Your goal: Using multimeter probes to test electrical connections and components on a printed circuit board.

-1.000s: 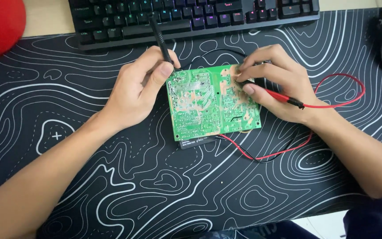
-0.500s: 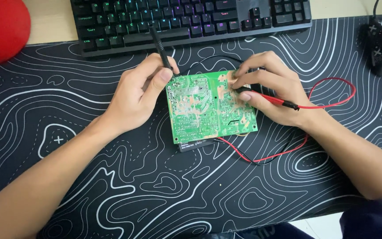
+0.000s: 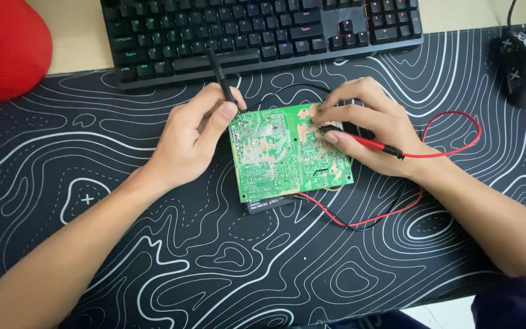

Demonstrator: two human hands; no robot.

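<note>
My left grip [image 3: 193, 137] pinches shut, thumb over curled fingers. My right grip [image 3: 366, 125] pinches too, fingers bent, both forearms angled inward.

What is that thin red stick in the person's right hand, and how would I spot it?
Start at the black desk mat with white wavy lines and find the green circuit board at its middle. The right hand holds a slim red test probe against the board's right half. Its red wire sets it apart from the black probe in the left hand.
</note>
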